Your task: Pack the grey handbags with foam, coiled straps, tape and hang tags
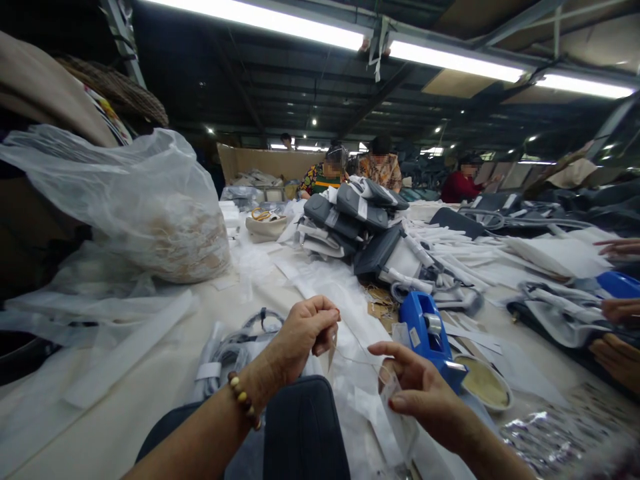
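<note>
my left hand (305, 330) is curled shut, thumb and fingertips pinched on a small tag (332, 348) that hangs just under them. a thin thread (356, 355) runs from that pinch across to my right hand (423, 393). my right fingers are half bent, thumb against forefinger, closed on a clear bag (395, 400) with the thread's other end; i cannot tell which of the two the pinch really grips. a bead bracelet (243, 400) sits on my left wrist.

i take the blue tape dispenser (430, 337) as my mark. both hands are just left of it, the right one nearly touching its base. a shallow dish (484, 383) lies just right of it and a little nearer me. a dark case (305, 427) lies left of it and nearest me, under my left forearm. coiled straps (235, 347) lie farther left of the dispenser, beyond my left hand. behind it rises a heap of grey cases (350, 213) and white bands (450, 257). far to its left a big plastic sack (150, 200) bulges with pale stuff. the table (150, 393) under all this is cloth-covered and pale. right of the dispenser, at the picture's edge, other hands (620, 310) work over more grey pieces. well behind the heap, people (380, 167) sit at the table's far end.
</note>
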`<state>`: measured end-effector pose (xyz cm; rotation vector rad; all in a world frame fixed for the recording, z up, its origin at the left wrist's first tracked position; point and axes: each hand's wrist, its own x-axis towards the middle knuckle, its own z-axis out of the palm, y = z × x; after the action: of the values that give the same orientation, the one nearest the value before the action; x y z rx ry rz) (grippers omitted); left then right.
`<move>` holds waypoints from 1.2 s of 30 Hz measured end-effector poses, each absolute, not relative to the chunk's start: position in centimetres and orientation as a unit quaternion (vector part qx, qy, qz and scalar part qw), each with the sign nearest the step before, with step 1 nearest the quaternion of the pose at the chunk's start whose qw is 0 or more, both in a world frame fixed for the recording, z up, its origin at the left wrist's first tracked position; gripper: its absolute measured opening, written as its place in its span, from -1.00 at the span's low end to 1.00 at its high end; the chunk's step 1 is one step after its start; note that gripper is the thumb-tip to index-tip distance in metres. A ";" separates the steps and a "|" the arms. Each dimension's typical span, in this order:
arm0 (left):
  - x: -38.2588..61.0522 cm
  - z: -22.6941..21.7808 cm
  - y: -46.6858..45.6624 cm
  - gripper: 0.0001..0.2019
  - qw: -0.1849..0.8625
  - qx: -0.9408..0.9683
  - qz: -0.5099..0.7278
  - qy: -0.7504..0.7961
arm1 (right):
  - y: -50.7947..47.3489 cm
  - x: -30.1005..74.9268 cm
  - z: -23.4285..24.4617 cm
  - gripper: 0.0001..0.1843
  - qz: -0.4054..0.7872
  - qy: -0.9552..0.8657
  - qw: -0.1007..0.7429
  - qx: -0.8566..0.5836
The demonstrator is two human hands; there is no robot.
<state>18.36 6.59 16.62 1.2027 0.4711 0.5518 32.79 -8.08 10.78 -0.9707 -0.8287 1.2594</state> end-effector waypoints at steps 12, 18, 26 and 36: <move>17.7 17.8 6.3 -0.82 0.718 0.617 0.238 0.220 | -8.2 31.2 8.6 -0.77 -0.196 -0.625 0.430 -0.621; 17.4 20.2 5.1 -0.91 0.664 0.715 0.145 0.165 | -6.8 29.8 12.7 -0.58 0.139 -0.567 0.554 -0.594; 16.6 21.2 4.4 -0.90 0.658 0.716 0.169 0.162 | -3.8 28.8 11.8 -0.72 0.349 -0.568 0.535 -0.520; 16.1 20.9 5.4 -0.89 0.681 0.706 0.117 0.155 | -4.6 29.5 12.7 -0.72 0.481 -0.550 0.480 -0.486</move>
<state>16.09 5.37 20.93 1.5841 0.3478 0.2618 29.53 -4.56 12.72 -1.1855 -1.3409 1.1745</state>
